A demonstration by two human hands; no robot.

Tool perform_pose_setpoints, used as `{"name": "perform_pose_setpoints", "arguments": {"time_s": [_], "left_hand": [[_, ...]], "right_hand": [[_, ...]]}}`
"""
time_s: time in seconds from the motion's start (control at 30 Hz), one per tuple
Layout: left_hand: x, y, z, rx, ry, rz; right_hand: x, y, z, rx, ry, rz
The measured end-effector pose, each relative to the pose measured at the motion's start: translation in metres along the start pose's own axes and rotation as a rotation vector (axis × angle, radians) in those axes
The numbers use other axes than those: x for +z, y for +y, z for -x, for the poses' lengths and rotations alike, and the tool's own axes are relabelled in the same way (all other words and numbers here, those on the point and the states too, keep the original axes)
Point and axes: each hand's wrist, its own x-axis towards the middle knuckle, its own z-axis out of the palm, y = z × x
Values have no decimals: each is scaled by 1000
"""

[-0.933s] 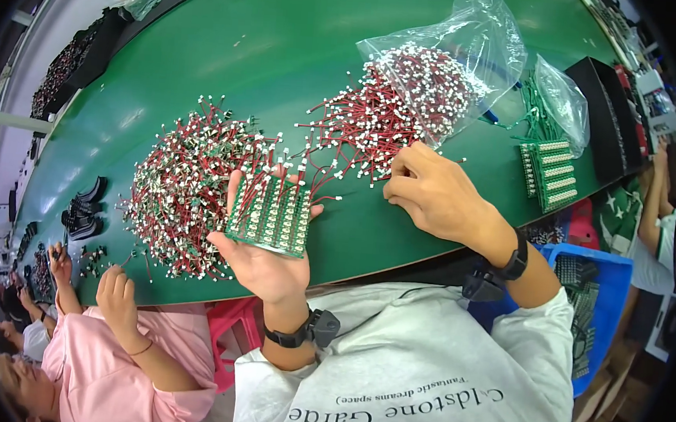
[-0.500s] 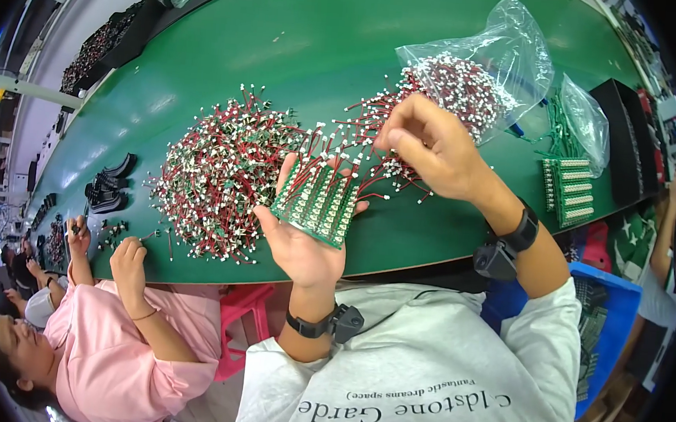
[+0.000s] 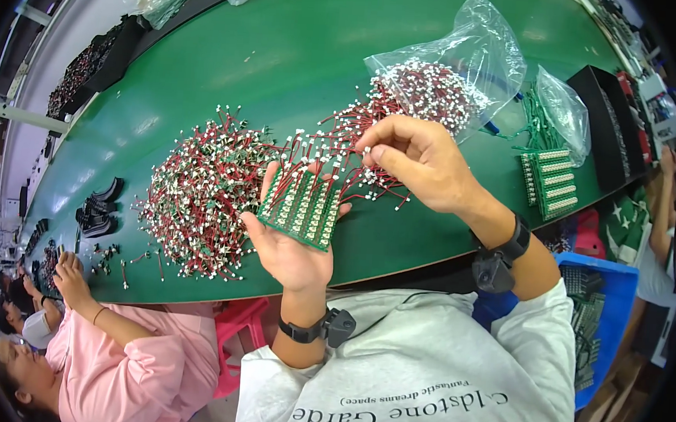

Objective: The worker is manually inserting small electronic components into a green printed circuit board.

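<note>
My left hand [image 3: 291, 266] supports a green circuit board panel [image 3: 304, 209] from below, palm up, fingers around its far and right edges. Rows of pale parts run across the panel, and several red wires with white connectors stick out from its far left part. Just right of it, my right hand [image 3: 427, 166] is closed in a pinch on a red wire with a white connector [image 3: 367, 150] at the fingertips. Beyond that hand lies a heap of loose red wires with white connectors [image 3: 428, 92], partly inside a clear plastic bag [image 3: 487, 45].
A large pile of small wired boards [image 3: 202, 194] lies left of the panel on the green table [image 3: 287, 35]. Stacked panels [image 3: 551, 183] and a black box [image 3: 606, 128] stand right. A blue crate [image 3: 617, 309] sits below the table edge. A co-worker in pink [image 3: 139, 362] sits left.
The view has shifted a little, moving the scene leftward. My right hand is closer to the panel, with a wire end now visible at its fingertips. The co-worker's hands have come together.
</note>
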Motion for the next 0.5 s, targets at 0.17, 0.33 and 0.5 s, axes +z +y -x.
{"name": "perform_pose_setpoints", "arguments": {"time_s": [0.17, 0.33, 0.5], "left_hand": [[3, -6, -1, -4, -27, 15], [9, -14, -1, 82, -27, 21], [14, -18, 3, 132, -3, -15]], "right_hand": [[24, -11, 17, 70, 20, -107], [56, -9, 31, -296, 2, 415], [60, 8, 16, -337, 31, 507]]}}
